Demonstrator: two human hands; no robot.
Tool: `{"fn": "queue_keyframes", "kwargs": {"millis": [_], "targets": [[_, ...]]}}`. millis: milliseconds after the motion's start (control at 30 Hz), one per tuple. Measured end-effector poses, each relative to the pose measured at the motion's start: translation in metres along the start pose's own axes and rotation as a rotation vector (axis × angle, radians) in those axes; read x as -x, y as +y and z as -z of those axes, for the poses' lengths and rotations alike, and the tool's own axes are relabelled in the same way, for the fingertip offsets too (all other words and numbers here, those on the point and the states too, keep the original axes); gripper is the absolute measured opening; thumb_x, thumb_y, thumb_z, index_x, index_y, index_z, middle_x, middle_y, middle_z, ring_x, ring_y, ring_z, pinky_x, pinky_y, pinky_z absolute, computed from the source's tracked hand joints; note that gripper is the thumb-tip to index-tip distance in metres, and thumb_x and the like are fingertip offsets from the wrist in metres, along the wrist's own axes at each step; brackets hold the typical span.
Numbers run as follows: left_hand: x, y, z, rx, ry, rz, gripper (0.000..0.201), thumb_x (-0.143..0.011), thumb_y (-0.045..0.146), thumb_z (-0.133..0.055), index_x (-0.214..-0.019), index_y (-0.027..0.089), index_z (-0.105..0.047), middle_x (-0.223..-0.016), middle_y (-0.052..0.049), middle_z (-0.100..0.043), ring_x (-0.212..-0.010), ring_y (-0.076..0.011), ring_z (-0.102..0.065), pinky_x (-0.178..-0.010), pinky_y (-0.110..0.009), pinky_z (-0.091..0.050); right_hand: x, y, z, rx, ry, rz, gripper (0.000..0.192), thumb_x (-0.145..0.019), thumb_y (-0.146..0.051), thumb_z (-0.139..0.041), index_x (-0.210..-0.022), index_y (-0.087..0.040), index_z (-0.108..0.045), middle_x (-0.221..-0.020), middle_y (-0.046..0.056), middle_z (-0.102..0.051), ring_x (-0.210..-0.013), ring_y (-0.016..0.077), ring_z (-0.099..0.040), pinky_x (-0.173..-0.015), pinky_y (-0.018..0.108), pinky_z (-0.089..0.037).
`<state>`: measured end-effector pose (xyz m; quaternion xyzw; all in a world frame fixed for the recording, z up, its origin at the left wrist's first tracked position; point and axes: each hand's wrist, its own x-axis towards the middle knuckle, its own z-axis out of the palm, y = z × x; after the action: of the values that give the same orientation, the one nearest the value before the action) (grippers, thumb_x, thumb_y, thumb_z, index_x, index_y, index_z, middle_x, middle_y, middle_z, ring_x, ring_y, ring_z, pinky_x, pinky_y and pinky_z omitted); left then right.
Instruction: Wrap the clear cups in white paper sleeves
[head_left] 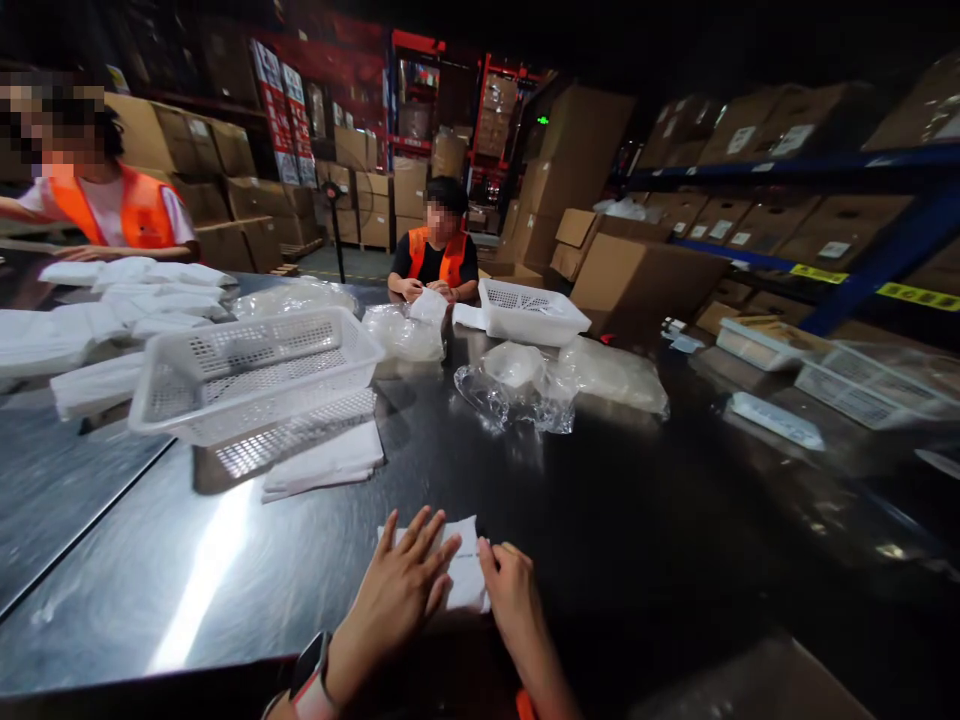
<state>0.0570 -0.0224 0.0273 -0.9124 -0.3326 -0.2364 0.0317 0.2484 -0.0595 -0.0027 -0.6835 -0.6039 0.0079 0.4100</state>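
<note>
A small white packet [468, 572] with a line of dark print lies near the front edge of the metal table. Across its left part my left hand [405, 575] rests flat, its fingers spread. My right hand [511, 590] is at the packet's right edge, fingers curled and the thumb against the edge, pinching it. Part of the packet is hidden beneath my left hand. Beyond my hands, a stack of folded white sheets or bags [330, 462] sits in front of a white perforated basket [262, 370].
Clear plastic bags [517, 385] and a second white basket [532, 310] occupy the table's far side. More white packets [97, 320] are piled at left. Clear bins [870, 385] stand at right. A co-worker in an orange vest [442, 250] sits opposite; another person [120, 205] is at far left.
</note>
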Motion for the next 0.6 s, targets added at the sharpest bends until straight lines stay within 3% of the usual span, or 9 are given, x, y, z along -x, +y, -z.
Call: {"fn": "queue_keyframes", "kwargs": {"millis": [100, 200, 300, 400, 467, 600], "targets": [[0.007, 0.002, -0.004, -0.039, 0.022, 0.024, 0.053, -0.090, 0.018, -0.058, -0.141, 0.033, -0.057, -0.151, -0.008, -0.056, -0.139, -0.0293, -0.050, -0.123, -0.057, -0.018, 0.003, 0.006, 0.012, 0.276, 0.053, 0.051, 0.052, -0.104, -0.044, -0.039, -0.068, -0.024, -0.071, -0.069, 0.010, -0.066, -0.053, 0.0190, -0.057, -0.047, 0.031, -0.031], [0.011, 0.005, -0.003, -0.097, 0.047, 0.038, 0.057, -0.087, 0.014, -0.058, -0.140, 0.033, -0.058, -0.151, -0.008, -0.055, -0.140, -0.0310, -0.049, -0.123, -0.061, -0.015, 0.002, -0.001, 0.023, 0.398, 0.128, 0.111, 0.040, -0.101, -0.025, -0.036, -0.105, -0.021, -0.076, -0.096, 0.018, -0.072, -0.083, 0.0305, -0.068, -0.056, 0.037, -0.045], [0.013, 0.007, -0.006, -0.110, 0.053, 0.043, 0.061, -0.085, 0.011, -0.058, -0.142, 0.034, -0.056, -0.152, -0.008, -0.054, -0.141, -0.0325, -0.047, -0.122, -0.065, -0.015, 0.001, -0.017, 0.014, 0.239, 0.104, 0.188, 0.049, -0.100, -0.015, -0.029, -0.131, -0.019, -0.066, -0.129, 0.018, -0.067, -0.119, 0.0326, -0.062, -0.088, 0.046, -0.055], [0.018, 0.007, -0.017, -0.013, 0.067, 0.095, 0.063, -0.086, 0.008, -0.054, -0.143, 0.034, -0.055, -0.153, -0.007, -0.053, -0.144, -0.0314, -0.044, -0.121, -0.066, -0.020, 0.008, -0.025, -0.014, -0.044, -0.063, 0.143, 0.048, -0.103, -0.030, -0.034, -0.141, -0.016, -0.059, -0.146, 0.017, -0.057, -0.136, 0.0315, -0.053, -0.107, 0.048, -0.051], [0.023, 0.004, -0.029, 0.151, 0.095, 0.243, 0.059, -0.090, 0.009, -0.046, -0.144, 0.032, -0.054, -0.157, -0.008, -0.048, -0.147, -0.0294, -0.040, -0.121, -0.063, -0.025, 0.014, -0.019, -0.033, -0.237, -0.132, -0.017, 0.060, -0.102, -0.052, -0.036, -0.142, -0.012, -0.058, -0.147, 0.020, -0.055, -0.137, 0.0345, -0.052, -0.109, 0.052, -0.049], [0.026, -0.005, -0.051, 0.758, 0.240, 0.759, 0.061, -0.098, 0.031, -0.039, -0.156, 0.016, -0.035, -0.163, -0.016, -0.036, -0.150, -0.0277, -0.035, -0.121, -0.051, -0.032, 0.022, 0.001, -0.050, -0.674, -0.140, -0.397, 0.089, -0.087, -0.082, -0.045, -0.142, -0.014, -0.058, -0.148, 0.017, -0.054, -0.141, 0.0375, -0.047, -0.116, 0.054, -0.042]]}}
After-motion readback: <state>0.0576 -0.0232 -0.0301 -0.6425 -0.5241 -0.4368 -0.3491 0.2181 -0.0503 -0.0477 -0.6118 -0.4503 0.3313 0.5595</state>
